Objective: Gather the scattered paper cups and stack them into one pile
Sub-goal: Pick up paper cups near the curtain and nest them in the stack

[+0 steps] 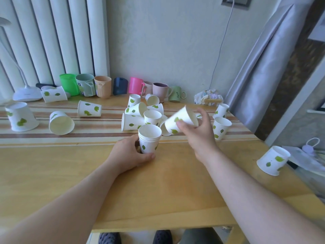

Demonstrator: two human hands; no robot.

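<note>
My left hand (131,154) grips an upright stack of white paper cups with green leaves (149,138) on the wooden table (158,182). My right hand (198,131) holds a single paper cup (181,119) tilted on its side in the air, just right of the stack. Behind them lies a cluster of loose cups (140,113), some upright, some tipped. More cups lie scattered: far left (20,117), left (61,122), (89,108), (52,94), right (220,127), (221,110), and one tipped near the right edge (272,160).
A row of coloured plastic and ceramic mugs (103,86) lines the back wall. A white desk lamp (26,93) stands at the back left. A crumpled wrapper (208,98) lies at the back right. A curtain (263,67) hangs on the right; a bag (309,155) lies past the table's right edge.
</note>
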